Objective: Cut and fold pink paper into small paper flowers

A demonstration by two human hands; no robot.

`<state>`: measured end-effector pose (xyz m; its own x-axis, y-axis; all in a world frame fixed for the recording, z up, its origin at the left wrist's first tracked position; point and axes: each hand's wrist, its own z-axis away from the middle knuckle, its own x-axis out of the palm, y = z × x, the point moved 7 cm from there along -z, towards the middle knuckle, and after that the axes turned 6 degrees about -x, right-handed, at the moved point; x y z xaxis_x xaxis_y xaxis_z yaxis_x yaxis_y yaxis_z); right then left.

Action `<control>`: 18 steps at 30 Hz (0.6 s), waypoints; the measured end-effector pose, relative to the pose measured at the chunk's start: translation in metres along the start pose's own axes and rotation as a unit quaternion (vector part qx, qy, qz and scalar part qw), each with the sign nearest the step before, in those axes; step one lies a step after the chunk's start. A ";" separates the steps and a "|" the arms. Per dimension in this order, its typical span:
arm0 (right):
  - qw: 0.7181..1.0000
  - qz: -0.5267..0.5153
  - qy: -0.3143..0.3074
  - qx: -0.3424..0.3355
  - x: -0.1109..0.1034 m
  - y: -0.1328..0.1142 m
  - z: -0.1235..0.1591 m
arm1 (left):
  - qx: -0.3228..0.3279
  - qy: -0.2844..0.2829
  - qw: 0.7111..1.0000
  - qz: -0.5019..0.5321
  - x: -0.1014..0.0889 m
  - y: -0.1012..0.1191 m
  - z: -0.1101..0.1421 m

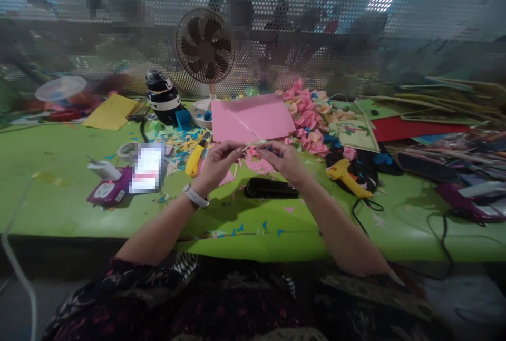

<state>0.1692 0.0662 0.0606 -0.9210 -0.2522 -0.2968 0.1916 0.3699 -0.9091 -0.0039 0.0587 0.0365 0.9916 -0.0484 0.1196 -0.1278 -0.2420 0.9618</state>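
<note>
Both hands meet over the table, their fingertips pinching the two ends of a thin pale strip [253, 144]; its material is too small to make out. My left hand [220, 163], with a white band on the wrist, is closed on one end. The other end is between the closed fingers of my right hand [285, 159]. Small pink paper scraps [259, 164] lie beneath the fingers. Just beyond them rests a pink paper sheet [253, 117]. A black stapler-like object [271, 188] lies nearer me, and a yellow cutter [194, 159] is beside my left hand.
Folded pink paper pieces [310, 114] are heaped at the back right. A yellow glue gun [350, 177] lies right of my arm, its cord trailing. Leftward are a lit phone [146, 168], a purple device [108, 188] and a black bottle [164, 99]. A fan [205, 48] stands behind.
</note>
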 end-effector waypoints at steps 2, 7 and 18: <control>0.996 -0.078 -0.022 0.035 0.006 0.003 0.002 | 0.000 -0.020 1.000 0.015 0.006 -0.001 0.002; 0.991 -0.131 -0.007 0.037 0.007 0.001 0.003 | -0.009 -0.056 0.998 0.017 0.014 -0.005 0.004; 0.945 0.280 0.108 -0.132 -0.016 -0.015 0.006 | -0.026 -0.043 0.999 -0.001 0.011 -0.006 0.003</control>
<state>0.1833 0.0599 0.0769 -0.7538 0.2274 -0.6164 0.6043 0.6082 -0.5146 0.0082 0.0567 0.0314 0.9864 -0.1320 0.0982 -0.1226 -0.1914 0.9738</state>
